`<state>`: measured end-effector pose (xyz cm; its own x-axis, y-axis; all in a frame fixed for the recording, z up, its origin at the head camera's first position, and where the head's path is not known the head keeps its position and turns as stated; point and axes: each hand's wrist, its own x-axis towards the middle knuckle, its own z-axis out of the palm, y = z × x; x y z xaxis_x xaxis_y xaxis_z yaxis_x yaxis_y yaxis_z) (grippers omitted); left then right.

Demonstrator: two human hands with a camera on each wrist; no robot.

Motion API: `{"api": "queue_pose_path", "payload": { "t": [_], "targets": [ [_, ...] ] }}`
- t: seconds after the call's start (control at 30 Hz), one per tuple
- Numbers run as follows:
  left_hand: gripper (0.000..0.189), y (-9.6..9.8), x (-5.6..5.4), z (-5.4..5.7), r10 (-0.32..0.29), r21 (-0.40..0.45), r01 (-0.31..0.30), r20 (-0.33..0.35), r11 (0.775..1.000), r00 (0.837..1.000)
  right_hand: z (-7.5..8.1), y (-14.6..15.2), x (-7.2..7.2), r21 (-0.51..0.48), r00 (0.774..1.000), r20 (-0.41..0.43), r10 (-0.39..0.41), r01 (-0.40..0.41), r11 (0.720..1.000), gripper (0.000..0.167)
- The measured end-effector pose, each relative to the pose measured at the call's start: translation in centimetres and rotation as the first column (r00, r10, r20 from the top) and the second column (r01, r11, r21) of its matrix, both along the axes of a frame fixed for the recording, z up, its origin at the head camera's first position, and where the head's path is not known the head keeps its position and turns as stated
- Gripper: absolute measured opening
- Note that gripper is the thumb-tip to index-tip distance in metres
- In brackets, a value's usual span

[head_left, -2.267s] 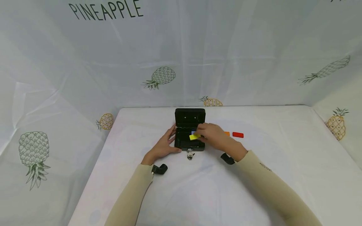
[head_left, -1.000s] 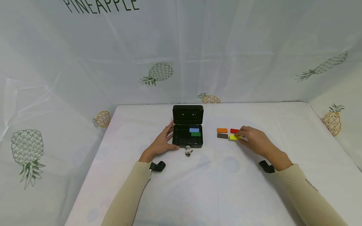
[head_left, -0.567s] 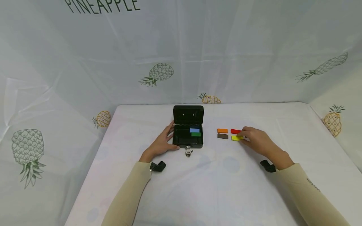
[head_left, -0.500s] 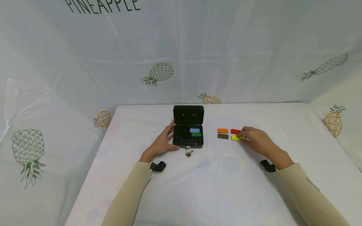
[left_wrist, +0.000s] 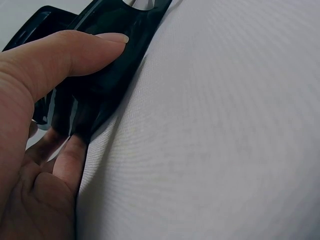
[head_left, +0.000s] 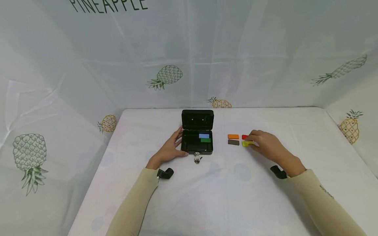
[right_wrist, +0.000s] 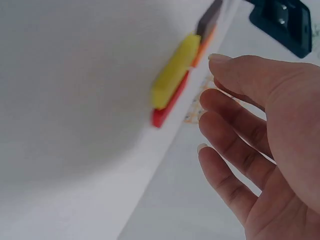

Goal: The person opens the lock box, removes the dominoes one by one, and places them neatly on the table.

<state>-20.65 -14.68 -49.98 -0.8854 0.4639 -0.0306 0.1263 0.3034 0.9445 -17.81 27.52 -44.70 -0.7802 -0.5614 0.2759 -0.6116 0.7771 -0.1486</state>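
A black cash box (head_left: 197,142) stands with its lid raised, keys hanging from the lock at its front. Inside lie a blue block (head_left: 203,136) and a green block (head_left: 205,140). My left hand (head_left: 169,149) rests against the box's left side, fingers extended; the thumb lies on the front in the left wrist view. My right hand (head_left: 267,146) hovers by a yellow block (right_wrist: 175,72) on the table. In the right wrist view its fingers are loosely bent, apart from the block, holding nothing. A red block (right_wrist: 162,114) lies just behind the yellow one.
An orange block (head_left: 233,136) and a dark brown block (head_left: 233,142) lie between the box and the yellow block. The table (head_left: 206,196) has a white cover. A pineapple-printed sheet (head_left: 251,59) hangs behind it.
My right hand has carried the yellow block from above the box to the table, in front of the red block, and let it go. The left hand has stayed at the box.
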Motion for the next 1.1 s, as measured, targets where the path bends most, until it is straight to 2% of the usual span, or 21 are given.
{"api": "queue_pose_path", "payload": {
  "t": [0.23, 0.5, 0.73, 0.97, 1.1],
  "targets": [
    [0.123, 0.0, 0.1, 0.1, 0.009, -0.004, -0.009, 0.005, 1.000, 1.000, 1.2, -2.8, -0.1, -0.004, 0.995, -0.065, 0.080, -0.080, 0.997, 0.026],
    [0.123, 0.1, 0.1, 0.4, 0.007, -0.008, -0.007, 0.014, 1.000, 1.000, 1.5, -6.3, -0.8, -0.002, 0.981, -0.119, 0.156, -0.157, 0.988, 0.024],
    [0.123, 0.2, 0.2, 0.8, 0.008, -0.004, -0.008, 0.024, 1.000, 1.000, 2.0, -8.9, -1.6, 0.046, 0.976, -0.128, 0.174, -0.170, 0.984, 0.027],
    [0.123, 0.2, 0.2, 0.6, 0.002, 0.001, -0.002, 0.014, 1.000, 1.000, 2.4, -11.4, -2.4, 0.111, 0.983, -0.095, 0.156, -0.145, 0.983, 0.026],
    [0.123, 0.1, 0.2, 0.4, 0.003, 0.003, -0.003, 0.013, 1.000, 1.000, 2.4, -12.8, -2.7, 0.176, 0.980, -0.115, 0.160, -0.138, 0.975, 0.024]
  ]
}}
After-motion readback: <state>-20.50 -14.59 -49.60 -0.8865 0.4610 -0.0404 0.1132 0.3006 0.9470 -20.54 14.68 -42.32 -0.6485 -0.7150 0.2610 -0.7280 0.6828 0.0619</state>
